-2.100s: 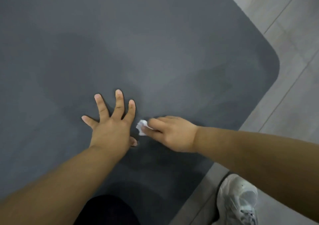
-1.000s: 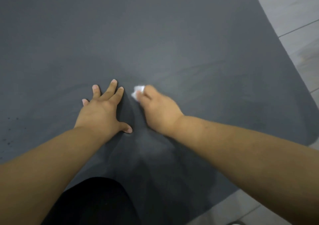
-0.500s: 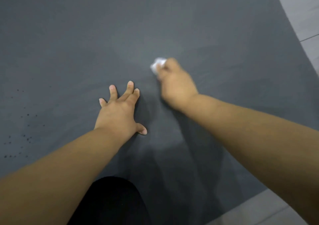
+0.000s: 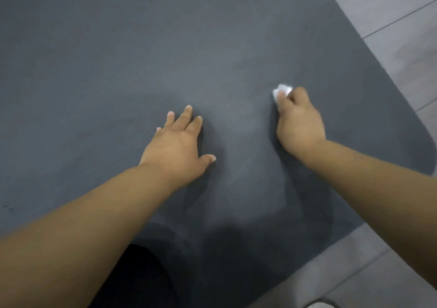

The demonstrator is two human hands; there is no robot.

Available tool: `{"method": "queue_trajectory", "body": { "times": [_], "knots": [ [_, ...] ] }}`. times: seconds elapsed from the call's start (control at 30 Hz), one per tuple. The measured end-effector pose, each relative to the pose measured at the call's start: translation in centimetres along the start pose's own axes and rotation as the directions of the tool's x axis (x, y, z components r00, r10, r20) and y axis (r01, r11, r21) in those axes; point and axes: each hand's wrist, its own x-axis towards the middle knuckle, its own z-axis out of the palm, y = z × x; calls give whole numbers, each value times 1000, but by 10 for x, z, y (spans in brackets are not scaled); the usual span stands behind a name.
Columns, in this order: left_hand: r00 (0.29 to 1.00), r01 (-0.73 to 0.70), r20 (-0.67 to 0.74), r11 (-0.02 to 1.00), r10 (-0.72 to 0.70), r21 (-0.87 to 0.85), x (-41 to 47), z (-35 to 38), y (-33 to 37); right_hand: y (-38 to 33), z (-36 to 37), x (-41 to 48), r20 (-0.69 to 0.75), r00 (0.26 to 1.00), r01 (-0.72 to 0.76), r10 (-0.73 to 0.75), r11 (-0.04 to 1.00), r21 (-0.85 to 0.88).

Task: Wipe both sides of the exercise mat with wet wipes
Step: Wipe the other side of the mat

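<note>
As the head view looks down, a dark grey exercise mat fills most of the scene. It lies flat on a pale tiled floor, which shows along the right side and at the near right. One rounded corner of the mat sits at the right edge.

The left hand rests palm down on the mat near the middle. Its fingers are straight and only slightly spread, pointing far and a little right, and the thumb sticks out to the right.

The right hand is to the right of it and a little farther away, well apart from the left. Its fingers are curled round a small, crumpled white wet wipe, which pokes out at the far left end of the hand and touches the mat. The hand is somewhat blurred, so the exact finger placement on the wipe is unclear.

Both bare forearms reach in from the near edge. A black-clothed knee shows on the mat at the near side, under the left forearm. A few tiny dark specks mark the mat at the near left.
</note>
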Motion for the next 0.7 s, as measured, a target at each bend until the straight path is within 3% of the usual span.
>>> {"method": "queue_trajectory", "body": {
  "times": [0.03,0.1,0.13,0.17,0.2,0.27,0.37,0.43,0.5,0.57,0.63,0.67,0.7],
  "knots": [
    [998,-54,-10,998,54,14,2,4,15,-10,4,-21,13,985,170,-171,984,45],
    [994,-112,-4,993,112,28,7,19,42,-7,4,-50,92,872,474,-481,876,89],
    [992,-128,17,991,127,42,8,27,51,5,-1,-54,133,827,542,-546,838,66],
    [989,-142,41,987,139,80,9,36,58,24,-7,-53,152,838,528,-524,849,17],
    [987,-154,58,979,148,136,9,46,62,47,-14,-49,128,901,423,-415,905,-41],
    [989,-145,48,970,138,197,9,58,63,99,-31,-42,3,997,78,-78,994,-72],
    [992,-122,31,980,119,159,9,60,65,135,-49,-41,-74,944,-326,323,945,-33],
    [994,-109,28,983,106,147,9,59,68,122,-40,-54,-86,912,-405,402,914,-18],
    [996,-88,21,987,86,135,9,60,72,96,-20,-79,-104,966,-232,235,972,46],
    [997,-73,11,989,72,132,8,61,74,71,-7,-117,-57,991,130,-123,982,134],
    [998,-63,1,987,63,145,6,63,75,78,-10,-142,97,887,437,-451,889,135],
    [998,-62,-3,987,63,151,5,64,75,93,-17,-145,172,864,459,-474,880,121],
    [998,-60,-9,987,62,150,4,65,75,109,-25,-144,214,895,385,-392,920,74]
  ]
}}
